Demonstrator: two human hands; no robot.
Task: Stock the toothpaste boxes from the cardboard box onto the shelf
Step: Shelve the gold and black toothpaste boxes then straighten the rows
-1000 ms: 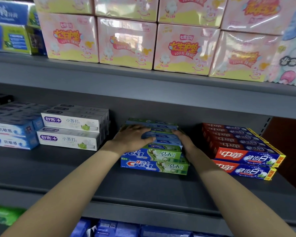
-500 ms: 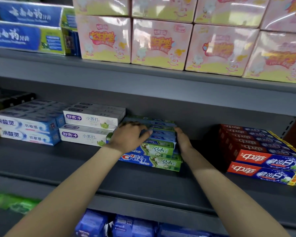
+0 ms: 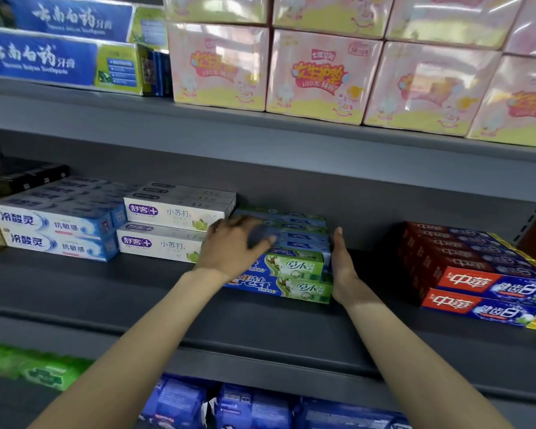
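The grey shelf [image 3: 75, 292] carries rows of toothpaste. On the shelf above stand pink packs [image 3: 319, 75]. Red toothpaste boxes [image 3: 477, 274] lie at the right, well apart from the middle stack; white boxes [image 3: 167, 230] sit just left of it. The stack of green-and-blue toothpaste boxes [image 3: 291, 274] lies mid-shelf, touching the white ones. The left hand [image 3: 235, 246] rests flat on top of the stack, fingers spread. The right hand [image 3: 342, 264] presses its straight fingers against the stack's right end.
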